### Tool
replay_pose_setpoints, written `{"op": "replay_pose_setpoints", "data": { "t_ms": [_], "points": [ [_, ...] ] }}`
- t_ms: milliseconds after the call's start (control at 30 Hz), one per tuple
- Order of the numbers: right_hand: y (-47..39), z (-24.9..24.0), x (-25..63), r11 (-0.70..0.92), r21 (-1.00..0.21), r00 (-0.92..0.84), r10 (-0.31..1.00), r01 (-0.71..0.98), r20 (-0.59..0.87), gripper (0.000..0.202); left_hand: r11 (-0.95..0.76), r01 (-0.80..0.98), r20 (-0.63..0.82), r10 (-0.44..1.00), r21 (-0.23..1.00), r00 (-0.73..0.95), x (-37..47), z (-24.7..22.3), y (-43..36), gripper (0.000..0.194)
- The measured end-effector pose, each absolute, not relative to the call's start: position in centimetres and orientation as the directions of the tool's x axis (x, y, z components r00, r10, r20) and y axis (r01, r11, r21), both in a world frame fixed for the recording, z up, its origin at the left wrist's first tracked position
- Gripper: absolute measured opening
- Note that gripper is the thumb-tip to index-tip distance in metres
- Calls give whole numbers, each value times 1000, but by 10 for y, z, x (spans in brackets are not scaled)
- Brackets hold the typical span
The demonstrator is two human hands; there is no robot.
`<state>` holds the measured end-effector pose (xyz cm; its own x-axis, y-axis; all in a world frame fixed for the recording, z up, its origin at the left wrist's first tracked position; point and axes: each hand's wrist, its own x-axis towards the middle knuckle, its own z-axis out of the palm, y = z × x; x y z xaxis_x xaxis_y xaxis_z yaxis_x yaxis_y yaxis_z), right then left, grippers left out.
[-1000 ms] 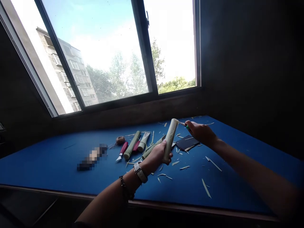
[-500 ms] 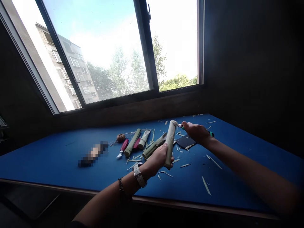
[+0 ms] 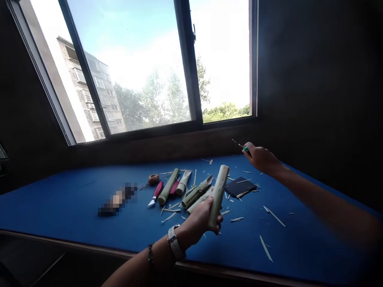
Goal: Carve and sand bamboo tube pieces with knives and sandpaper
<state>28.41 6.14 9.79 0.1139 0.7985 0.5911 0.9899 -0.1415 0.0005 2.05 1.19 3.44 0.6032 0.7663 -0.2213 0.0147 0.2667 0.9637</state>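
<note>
My left hand is closed round the lower part of a pale green bamboo tube, which slants up and away from me over the table. Off to the right and higher, my right hand grips a green-handled carving tool. Its thin metal end points up and left, apart from the tube. Just left of the held tube lie a darker bamboo piece and a paler one, partly covered by my left hand. Wood shavings are scattered around.
On the blue table lie a red-handled knife, more bamboo tubes, a ball of twine and a dark flat sheet. A pixelated item is at left. Behind stands a window.
My right hand has drawn the carving tool away from the tube's top end, up and to the right. The tube, still in my left hand, sits slightly lower; the view has shifted.
</note>
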Motion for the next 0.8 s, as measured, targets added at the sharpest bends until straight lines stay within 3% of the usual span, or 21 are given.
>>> {"op": "replay_pose_setpoints", "data": {
  "t_ms": [200,367,800],
  "points": [
    [32,79,257,164,113,-199,777,980,597,26,300,-83,-187,763,950,619,26,56,34,43],
    [12,66,241,379,233,-434,629,896,645,27,280,-204,-93,770,938,631,41,85,41,39],
    [-5,62,224,323,514,-607,427,795,670,16,499,-322,-61,609,804,791,49,69,46,37]
  ]
}}
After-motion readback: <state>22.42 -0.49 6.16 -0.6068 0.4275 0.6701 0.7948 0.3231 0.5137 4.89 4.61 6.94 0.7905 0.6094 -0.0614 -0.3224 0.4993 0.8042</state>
